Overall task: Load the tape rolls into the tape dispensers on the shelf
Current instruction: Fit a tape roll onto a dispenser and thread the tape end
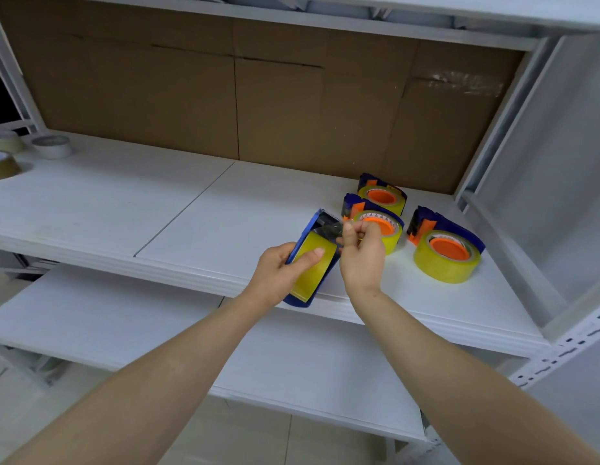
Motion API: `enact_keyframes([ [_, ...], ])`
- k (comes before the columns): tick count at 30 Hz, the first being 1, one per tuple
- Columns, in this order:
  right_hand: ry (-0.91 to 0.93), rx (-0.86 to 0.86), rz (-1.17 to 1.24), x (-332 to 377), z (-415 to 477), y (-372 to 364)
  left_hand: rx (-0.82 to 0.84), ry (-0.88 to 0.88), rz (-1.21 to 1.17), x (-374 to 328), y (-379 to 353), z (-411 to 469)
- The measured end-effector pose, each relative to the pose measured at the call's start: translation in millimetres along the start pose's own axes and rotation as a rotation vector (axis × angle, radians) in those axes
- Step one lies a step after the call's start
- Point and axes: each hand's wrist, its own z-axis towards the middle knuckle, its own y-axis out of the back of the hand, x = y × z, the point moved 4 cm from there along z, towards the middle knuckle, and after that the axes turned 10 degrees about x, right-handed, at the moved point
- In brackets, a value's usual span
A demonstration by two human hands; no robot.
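Over shelf's (164,209) front edge, item 1: blue dispenser (311,220), yellow roll (305,283) seated inside, gripped by L hand (275,273), thumb across roll. R hand (362,256) pinches clear tape end (328,228) at dispenser head; threading not yet finished, I judge. Items 2-4, right side of shelf: rear dispenser (382,196), middle dispenser (392,231), right dispenser (446,253), all w/ rolls in, so I count them done. Far left: grey roll (51,146), brown roll (1,166), pale roll (4,142), loose. Surrounds: cardboard back panel (191,95), lower shelf (124,323), tiled floor (258,441).
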Motion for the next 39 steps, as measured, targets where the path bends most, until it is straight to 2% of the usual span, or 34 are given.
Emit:
enact_keyframes([
  [5, 0.074, -0.006, -0.037, 0, -7, 3, -0.027, 0.001, -0.030, 3, -3, 2],
  [11, 0.088, 0.035, 0.055, -7, -14, 7, -0.097, 0.023, -0.010, 3, -2, 7],
  [16, 0.114, 0.086, 0.041, -11, -18, 12, -0.130, 0.049, -0.006, 2, -6, 11],
  [24, -0.147, 0.151, 0.066, -9, 8, 21, -0.174, 0.101, -0.048, 1, -1, 14],
  [28, -0.378, 0.168, 0.181, -17, 9, 23, -0.167, 0.138, -0.100, 2, -2, 15],
  [33, -0.434, 0.228, -0.010, -14, 24, 28, -0.135, 0.132, -0.064, 2, -5, 16],
  [39, -0.156, 0.225, -0.384, 0, 31, 32, -0.109, 0.095, -0.005, 0, -6, 18],
])
